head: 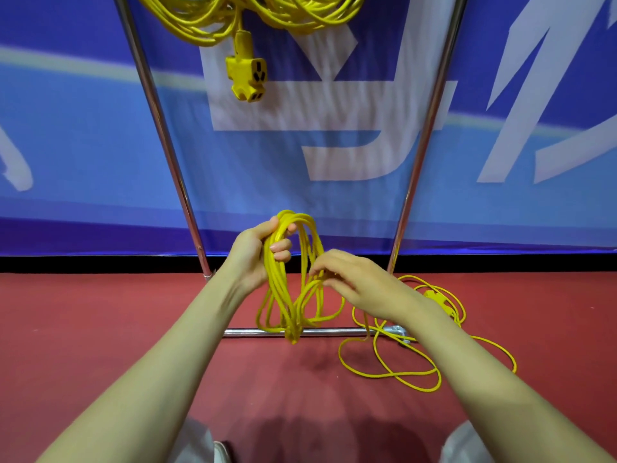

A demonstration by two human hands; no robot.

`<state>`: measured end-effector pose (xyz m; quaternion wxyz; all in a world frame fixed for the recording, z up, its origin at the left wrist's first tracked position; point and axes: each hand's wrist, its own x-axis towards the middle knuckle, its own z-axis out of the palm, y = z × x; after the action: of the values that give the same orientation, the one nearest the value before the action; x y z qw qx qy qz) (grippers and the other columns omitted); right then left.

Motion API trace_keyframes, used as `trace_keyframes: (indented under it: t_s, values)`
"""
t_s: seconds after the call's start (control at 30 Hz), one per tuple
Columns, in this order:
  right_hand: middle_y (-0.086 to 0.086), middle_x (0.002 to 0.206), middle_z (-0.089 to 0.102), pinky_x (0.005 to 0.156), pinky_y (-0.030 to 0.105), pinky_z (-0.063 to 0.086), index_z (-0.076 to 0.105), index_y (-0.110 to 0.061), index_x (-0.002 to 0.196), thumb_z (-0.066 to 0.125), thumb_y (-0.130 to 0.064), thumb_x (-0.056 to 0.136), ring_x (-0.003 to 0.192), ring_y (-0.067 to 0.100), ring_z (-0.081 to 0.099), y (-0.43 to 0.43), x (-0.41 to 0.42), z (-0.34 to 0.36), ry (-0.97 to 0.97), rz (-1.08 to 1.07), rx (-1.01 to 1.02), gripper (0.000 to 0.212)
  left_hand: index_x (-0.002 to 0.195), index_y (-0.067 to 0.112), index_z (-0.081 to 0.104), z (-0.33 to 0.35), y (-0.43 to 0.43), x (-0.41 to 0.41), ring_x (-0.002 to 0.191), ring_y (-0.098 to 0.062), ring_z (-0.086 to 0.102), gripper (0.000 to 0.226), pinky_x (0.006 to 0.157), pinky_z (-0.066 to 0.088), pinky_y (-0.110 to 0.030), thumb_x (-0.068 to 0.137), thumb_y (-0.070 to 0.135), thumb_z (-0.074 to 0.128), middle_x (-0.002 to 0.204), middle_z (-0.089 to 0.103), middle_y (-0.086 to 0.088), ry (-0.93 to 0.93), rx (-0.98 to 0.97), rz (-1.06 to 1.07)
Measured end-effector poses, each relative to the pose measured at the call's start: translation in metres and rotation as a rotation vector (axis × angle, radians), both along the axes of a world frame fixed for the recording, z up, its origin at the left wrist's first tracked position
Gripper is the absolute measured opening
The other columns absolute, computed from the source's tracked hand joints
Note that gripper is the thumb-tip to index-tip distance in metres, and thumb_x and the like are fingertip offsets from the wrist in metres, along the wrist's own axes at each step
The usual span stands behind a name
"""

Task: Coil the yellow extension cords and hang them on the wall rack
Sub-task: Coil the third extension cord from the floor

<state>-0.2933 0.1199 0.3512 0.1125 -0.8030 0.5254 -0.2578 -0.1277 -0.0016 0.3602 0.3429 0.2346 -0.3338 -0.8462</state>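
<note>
Above floor (100,312), hands (253,253) gripping cord coil (277,289)

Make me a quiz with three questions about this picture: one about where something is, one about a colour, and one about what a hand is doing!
1. Where does the loose cord lie?
A. On a table
B. On the floor, at the right
C. In a box

2. What colour is the floor?
A. Green
B. Black
C. Red

3. What is the left hand doing?
A. Gripping the coil
B. Hanging free
C. Pointing upward

Answers:
1 B, its loops sprawl flat on the floor at the right.
2 C, the floor is red all over.
3 A, its fingers curl round the top of the loops.
</note>
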Motion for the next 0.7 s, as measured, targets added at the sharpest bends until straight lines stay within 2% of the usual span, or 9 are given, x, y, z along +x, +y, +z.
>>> trace_keyframes:
  t_s: [0.13,0.2,0.27,0.33,0.4,0.47,0.53,0.6,0.7]
  values:
    - [-0.002,0.111,0.061,0.078,0.038,0.043,0.046,-0.016,0.123,0.052,-0.038,0.095,0.101,0.023,0.059,-0.004,0.006,0.002,0.145,-0.253,0.022,0.036,0.098,0.005,0.053,0.005,0.014,-0.012,0.040,-0.005,0.033,0.024,0.039,0.025,-0.014,0.100,0.022,0.036,0.075,0.058,-0.004,0.019,-0.007,-0.104]
    - [0.004,0.104,0.064,0.074,0.039,0.038,0.042,-0.018,0.119,0.041,-0.056,0.093,0.100,0.033,0.059,-0.005,0.006,0.002,0.263,-0.440,0.169,0.046,0.097,0.005,0.053,0.008,0.017,-0.012,0.040,-0.004,0.034,0.023,0.040,0.025,-0.014,0.099,0.022,0.037,0.074,0.059,-0.003,0.057,0.006,-0.124]
    - [0.006,0.095,0.062,0.072,0.038,0.035,0.043,-0.019,0.109,0.037,-0.065,0.090,0.094,0.033,0.058,-0.007,0.003,-0.003,0.275,-0.502,0.304,0.050,0.096,0.005,0.053,0.010,0.018,-0.011,0.040,-0.004,0.033,0.023,0.039,0.026,-0.014,0.099,0.022,0.037,0.074,0.059,-0.003,0.076,0.006,-0.124]
    - [0.000,0.080,0.056,0.069,0.036,0.037,0.042,-0.018,0.101,0.047,-0.061,0.088,0.079,0.026,0.054,-0.005,0.002,-0.002,0.152,-0.452,0.357,0.045,0.095,0.005,0.052,0.011,0.018,-0.010,0.040,-0.004,0.034,0.024,0.038,0.027,-0.014,0.100,0.022,0.036,0.074,0.059,-0.003,0.085,0.001,-0.097]
    - [-0.001,0.071,0.049,0.066,0.036,0.040,0.041,-0.016,0.096,0.062,-0.036,0.086,0.065,0.018,0.047,-0.004,0.004,0.002,-0.070,-0.325,0.352,0.031,0.095,0.006,0.052,0.010,0.015,-0.009,0.039,-0.004,0.034,0.024,0.038,0.028,-0.014,0.101,0.021,0.035,0.074,0.058,-0.003,0.091,-0.005,-0.041]
    - [-0.002,0.073,0.047,0.065,0.035,0.041,0.042,-0.018,0.093,0.060,-0.013,0.084,0.062,0.012,0.044,-0.002,0.005,0.009,-0.208,-0.225,0.397,0.021,0.093,0.007,0.052,0.009,0.012,-0.008,0.039,-0.004,0.034,0.024,0.038,0.029,-0.014,0.102,0.020,0.035,0.074,0.059,-0.004,0.098,-0.006,0.033]
    - [-0.006,0.082,0.048,0.066,0.020,0.041,0.048,-0.026,0.087,0.057,-0.006,0.085,0.066,0.004,0.047,0.004,0.005,0.013,-0.173,-0.134,0.426,0.022,0.090,0.006,0.053,0.007,0.009,-0.007,0.038,-0.005,0.034,0.026,0.037,0.029,-0.015,0.103,0.020,0.035,0.074,0.058,-0.004,0.102,-0.013,0.102]
    - [-0.007,0.095,0.049,0.076,0.010,0.039,0.058,-0.031,0.085,0.062,-0.007,0.086,0.081,0.000,0.052,0.008,0.005,0.013,-0.131,-0.032,0.374,0.024,0.085,0.006,0.057,0.005,0.008,-0.008,0.038,-0.005,0.034,0.032,0.038,0.029,-0.015,0.103,0.019,0.034,0.073,0.054,-0.005,0.103,-0.038,0.144]
    - [-0.003,0.095,0.054,0.078,0.018,0.043,0.068,-0.021,0.095,0.066,-0.015,0.087,0.085,0.004,0.053,0.006,0.008,0.007,-0.056,-0.003,0.239,0.011,0.084,0.006,0.052,0.000,0.010,-0.012,0.040,-0.005,0.035,0.029,0.040,0.028,-0.015,0.103,0.018,0.033,0.074,0.054,-0.004,0.090,-0.095,0.171]
